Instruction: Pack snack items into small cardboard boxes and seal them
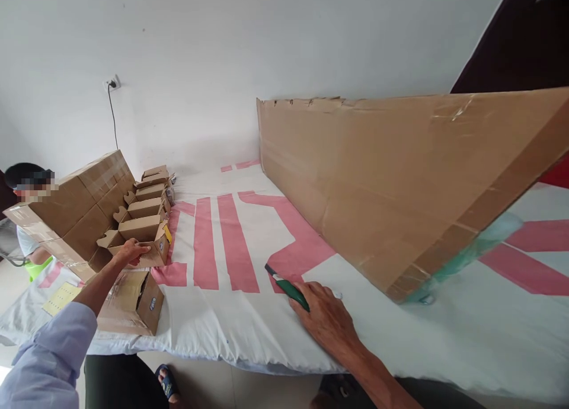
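Observation:
My left hand [133,252] is closed on the near edge of an open cardboard box [156,253], the nearest in a row of open boxes. A yellow label shows at that box's right end. Just in front of it, below my left wrist, lies another small cardboard box [128,302] with its top flaps closed and a small label on its end. My right hand [324,314] rests low over the cloth, gripping a green-handled utility knife [291,291]. Its dark tip points away to the upper left. The fingers' undersides are hidden.
Stacked closed cartons [84,207] stand behind the row at left. A large cardboard sheet [382,178] leans along the wall at right, with greenish clear plastic [480,246] beside it. A yellow paper [61,297] lies front left. Another person [29,184] is at far left.

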`<state>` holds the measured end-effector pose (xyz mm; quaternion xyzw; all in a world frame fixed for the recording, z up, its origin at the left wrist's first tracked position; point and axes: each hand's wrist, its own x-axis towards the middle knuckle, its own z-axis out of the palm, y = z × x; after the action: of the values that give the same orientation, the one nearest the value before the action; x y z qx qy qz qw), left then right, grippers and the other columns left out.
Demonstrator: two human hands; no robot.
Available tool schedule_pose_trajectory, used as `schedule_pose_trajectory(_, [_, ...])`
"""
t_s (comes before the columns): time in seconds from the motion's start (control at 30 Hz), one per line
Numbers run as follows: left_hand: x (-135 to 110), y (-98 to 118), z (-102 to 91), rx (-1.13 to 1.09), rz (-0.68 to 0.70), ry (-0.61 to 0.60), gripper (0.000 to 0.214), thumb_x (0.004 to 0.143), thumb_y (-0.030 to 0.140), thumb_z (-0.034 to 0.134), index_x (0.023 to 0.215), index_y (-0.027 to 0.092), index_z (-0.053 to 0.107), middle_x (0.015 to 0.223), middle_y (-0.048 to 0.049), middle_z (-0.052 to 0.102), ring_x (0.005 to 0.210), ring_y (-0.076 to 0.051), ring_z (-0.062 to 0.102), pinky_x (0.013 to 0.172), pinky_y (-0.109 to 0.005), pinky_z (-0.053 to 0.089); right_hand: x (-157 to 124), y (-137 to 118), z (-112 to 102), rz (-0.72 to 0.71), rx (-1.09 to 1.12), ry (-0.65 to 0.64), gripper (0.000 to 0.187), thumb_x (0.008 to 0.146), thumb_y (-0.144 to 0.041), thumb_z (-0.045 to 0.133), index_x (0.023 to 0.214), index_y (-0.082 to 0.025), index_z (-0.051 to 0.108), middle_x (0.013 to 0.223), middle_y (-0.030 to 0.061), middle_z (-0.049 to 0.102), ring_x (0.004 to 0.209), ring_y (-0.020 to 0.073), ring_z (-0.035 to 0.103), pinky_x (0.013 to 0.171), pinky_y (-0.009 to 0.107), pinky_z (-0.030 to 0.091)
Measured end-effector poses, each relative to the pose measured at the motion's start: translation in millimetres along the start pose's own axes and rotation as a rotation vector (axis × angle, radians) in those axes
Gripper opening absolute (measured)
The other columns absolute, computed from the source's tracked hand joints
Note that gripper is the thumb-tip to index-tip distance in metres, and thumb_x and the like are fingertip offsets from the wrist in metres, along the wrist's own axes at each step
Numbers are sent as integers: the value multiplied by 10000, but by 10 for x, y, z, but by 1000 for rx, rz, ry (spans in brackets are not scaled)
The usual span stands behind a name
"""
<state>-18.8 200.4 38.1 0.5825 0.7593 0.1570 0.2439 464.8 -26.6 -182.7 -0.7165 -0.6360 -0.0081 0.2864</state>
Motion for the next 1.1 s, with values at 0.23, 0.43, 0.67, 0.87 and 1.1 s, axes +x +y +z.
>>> schedule_pose_trajectory(0.23, [36, -64, -37, -37, -10, 34, 515, 779, 551, 897, 1023, 237, 570, 657, 37, 647, 711, -220, 748, 621, -264, 572, 1, -16, -10, 7, -6, 3, 306, 1000, -283, 551, 1229, -246, 751, 1118, 118, 757, 1066, 317, 685, 876, 422, 508])
schedule_pose_trajectory(0.43, [106, -128, -48, -71, -19, 49, 481, 782, 535, 872, 1038, 248, 583, 640, 50, 648, 706, -222, 748, 626, -259, 563, -12, -57, -48, -3, -6, 5, 310, 1048, -300, 508, 1222, -215, 750, 1100, 115, 748, 1047, 304, 679, 870, 415, 507])
schedule_pose_trajectory(0.67, [202, -176, -15, -134, 0, 56, 594, 721, 505, 938, 1100, 224, 578, 701, 22, 705, 639, -205, 703, 601, -275, 554, -14, -34, -3, -15, -21, 21, 293, 1038, -283, 532, 1224, -223, 750, 1090, 107, 747, 1044, 305, 683, 885, 424, 528])
schedule_pose_trajectory(0.87, [313, -203, 12, -158, 10, 78, 632, 660, 535, 986, 1049, 222, 599, 698, 16, 710, 634, -207, 706, 594, -277, 550, -19, -23, 1, -19, -41, 27, 280, 1029, -258, 555, 1223, -219, 753, 1085, 102, 746, 1034, 299, 686, 864, 409, 530])
schedule_pose_trajectory(1.1, [348, -240, 5, -188, 8, 83, 643, 638, 512, 1011, 1047, 220, 610, 661, 30, 696, 595, -192, 690, 576, -267, 540, -19, -26, -26, -43, -55, 36, 266, 1026, -248, 575, 1217, -217, 758, 1057, 94, 743, 994, 289, 687, 820, 390, 531])
